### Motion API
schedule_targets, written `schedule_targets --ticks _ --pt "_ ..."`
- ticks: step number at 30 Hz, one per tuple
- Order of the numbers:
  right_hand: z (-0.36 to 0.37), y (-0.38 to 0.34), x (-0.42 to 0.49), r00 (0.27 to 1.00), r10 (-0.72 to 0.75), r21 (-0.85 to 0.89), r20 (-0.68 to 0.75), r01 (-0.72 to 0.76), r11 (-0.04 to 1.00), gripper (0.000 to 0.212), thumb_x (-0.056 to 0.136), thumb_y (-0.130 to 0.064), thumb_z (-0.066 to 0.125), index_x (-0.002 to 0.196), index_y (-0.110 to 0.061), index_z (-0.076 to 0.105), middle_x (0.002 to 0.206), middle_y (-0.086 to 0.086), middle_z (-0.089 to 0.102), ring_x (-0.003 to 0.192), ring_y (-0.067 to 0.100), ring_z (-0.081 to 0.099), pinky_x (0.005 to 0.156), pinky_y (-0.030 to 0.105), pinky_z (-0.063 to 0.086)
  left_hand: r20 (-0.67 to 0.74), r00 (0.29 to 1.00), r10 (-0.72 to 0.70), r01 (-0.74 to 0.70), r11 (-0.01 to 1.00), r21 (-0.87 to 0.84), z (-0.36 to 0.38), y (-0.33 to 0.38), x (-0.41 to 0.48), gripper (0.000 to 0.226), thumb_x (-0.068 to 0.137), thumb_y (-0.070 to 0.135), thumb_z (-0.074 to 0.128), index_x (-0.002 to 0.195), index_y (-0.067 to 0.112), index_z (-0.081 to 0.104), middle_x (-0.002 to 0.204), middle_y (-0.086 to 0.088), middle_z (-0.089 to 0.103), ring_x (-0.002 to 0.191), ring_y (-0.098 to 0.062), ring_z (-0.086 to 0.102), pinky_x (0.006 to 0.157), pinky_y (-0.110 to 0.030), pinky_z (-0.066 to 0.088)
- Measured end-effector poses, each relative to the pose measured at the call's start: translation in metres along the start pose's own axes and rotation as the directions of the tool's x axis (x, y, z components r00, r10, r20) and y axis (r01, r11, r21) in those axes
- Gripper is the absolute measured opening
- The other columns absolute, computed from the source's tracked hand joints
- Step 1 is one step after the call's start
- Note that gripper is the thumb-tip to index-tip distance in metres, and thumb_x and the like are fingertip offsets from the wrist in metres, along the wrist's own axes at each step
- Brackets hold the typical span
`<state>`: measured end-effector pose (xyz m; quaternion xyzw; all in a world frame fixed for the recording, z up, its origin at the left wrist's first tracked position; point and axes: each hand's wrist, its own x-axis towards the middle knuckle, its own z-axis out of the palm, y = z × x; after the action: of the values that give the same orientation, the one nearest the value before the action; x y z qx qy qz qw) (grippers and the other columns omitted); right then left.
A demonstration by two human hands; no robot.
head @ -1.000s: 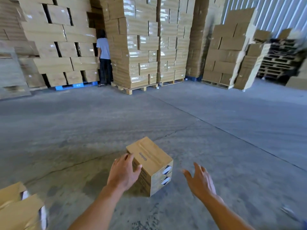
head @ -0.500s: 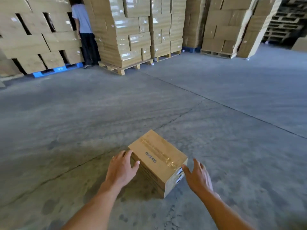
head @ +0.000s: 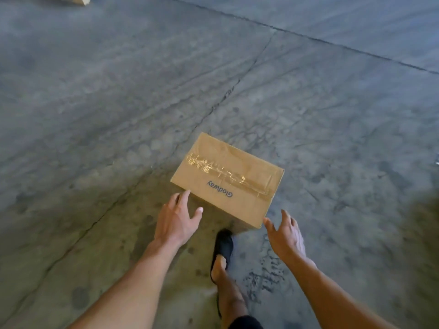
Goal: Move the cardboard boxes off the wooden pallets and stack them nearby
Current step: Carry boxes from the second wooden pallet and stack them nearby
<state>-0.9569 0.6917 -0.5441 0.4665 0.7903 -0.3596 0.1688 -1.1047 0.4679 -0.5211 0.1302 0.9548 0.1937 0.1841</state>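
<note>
grey concrete floor (head: 118, 91) carries the cardboard box (head: 228, 179), long axis slanting away rightward; left hand (head: 177, 219) touches its near corner, right hand (head: 285, 233) just beside, both spread.

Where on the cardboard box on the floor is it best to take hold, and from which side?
Probably its two short ends, low down: left hand from the left, right hand from the right. The cardboard box lies flat on the concrete floor; its taped top shows no handle.

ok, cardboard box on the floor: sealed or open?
Sealed. The cardboard box has its top flaps shut flat, with clear tape running along the seam. What is inside cannot be seen.
</note>
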Motion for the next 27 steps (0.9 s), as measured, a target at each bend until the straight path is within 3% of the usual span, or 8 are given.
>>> schedule_targets --ticks 5,9,13,17,19,22,25,27 --pt "0.059 -0.017 0.080 0.994 0.107 0.030 -0.012 -0.106 0.994 0.069 0.100 -0.050 0.051 0.157 -0.018 0.028 0.155 0.014 0.038 0.137 0.035 0.042 0.108 0.042 0.037 0.086 0.994 0.065 -0.067 0.997 0.021 0.048 -0.049 0.091 0.077 0.091 0.045 0.066 0.153 0.012 0.035 0.149 -0.016 0.040 0.132 -0.033 0.047 0.103 -0.044 0.047" --pt "0.111 -0.008 0.145 0.983 0.171 0.048 -0.072 -0.168 0.985 0.075 0.098 -0.057 0.048 0.159 -0.020 0.024 0.161 0.014 0.030 0.143 0.036 0.036 0.114 0.047 0.034 0.091 0.993 0.076 -0.078 0.997 0.021 0.100 -0.097 0.159 0.076 0.093 0.043 0.064 0.154 0.010 0.032 0.151 -0.020 0.036 0.135 -0.036 0.043 0.108 -0.048 0.045" --pt "0.159 0.019 0.189 0.952 0.244 0.071 -0.186 -0.235 0.969 0.077 0.097 -0.058 0.049 0.159 -0.023 0.021 0.163 0.012 0.024 0.145 0.036 0.032 0.117 0.051 0.032 0.096 0.977 0.188 -0.189 0.982 -0.006 0.146 -0.149 0.222 0.068 0.094 0.041 0.053 0.149 0.003 0.041 0.148 -0.019 0.042 0.136 -0.032 0.042 0.113 -0.036 0.033" --pt "0.198 0.045 0.209 0.900 0.306 0.141 -0.311 -0.275 0.951 0.087 0.094 -0.054 0.058 0.160 -0.015 0.018 0.163 0.014 0.025 0.148 0.032 0.027 0.121 0.045 0.024 0.079 0.957 0.279 -0.281 0.960 0.014 0.177 -0.187 0.280 0.071 0.095 0.035 0.066 0.150 0.000 0.038 0.150 -0.023 0.038 0.137 -0.036 0.040 0.113 -0.046 0.037" --pt "0.214 0.058 0.214 0.870 0.354 0.213 -0.343 -0.295 0.932 0.098 0.089 -0.061 0.063 0.161 -0.014 0.016 0.164 0.014 0.025 0.150 0.030 0.026 0.123 0.044 0.022 0.032 0.962 0.271 -0.271 0.963 -0.004 0.182 -0.204 0.299 0.088 0.087 0.047 0.072 0.151 0.000 0.035 0.151 -0.024 0.036 0.138 -0.036 0.038 0.113 -0.045 0.037" --pt "0.231 0.071 0.215 0.811 0.457 0.411 -0.366 -0.299 0.861 0.120 0.070 -0.081 0.066 0.161 -0.022 0.016 0.161 0.009 0.033 0.145 0.029 0.036 0.119 0.050 0.032 -0.001 0.974 0.226 -0.225 0.971 -0.077 0.179 -0.223 0.316 0.123 0.066 0.077 0.071 0.154 0.003 0.026 0.156 -0.023 0.031 0.144 -0.034 0.031 0.116 -0.039 0.031" --pt "0.242 0.075 0.214 0.799 0.482 0.539 -0.359 -0.243 0.806 0.111 0.071 -0.073 0.068 0.160 -0.028 0.020 0.161 0.005 0.034 0.144 0.023 0.037 0.118 0.043 0.034 0.100 0.982 0.161 -0.144 0.976 -0.165 0.185 -0.240 0.329 0.139 0.052 0.086 0.066 0.159 0.010 0.019 0.163 -0.016 0.022 0.150 -0.028 0.022 0.122 -0.039 0.022" --pt "0.249 0.077 0.216 0.803 0.459 0.596 -0.380 -0.167 0.785 0.098 0.079 -0.063 0.070 0.159 -0.031 0.026 0.160 0.001 0.036 0.142 0.016 0.039 0.118 0.037 0.035 0.173 0.971 0.165 -0.116 0.958 -0.263 0.191 -0.244 0.334 0.133 0.053 0.084 0.072 0.158 0.021 0.022 0.161 -0.011 0.029 0.146 -0.025 0.031 0.120 -0.040 0.031"
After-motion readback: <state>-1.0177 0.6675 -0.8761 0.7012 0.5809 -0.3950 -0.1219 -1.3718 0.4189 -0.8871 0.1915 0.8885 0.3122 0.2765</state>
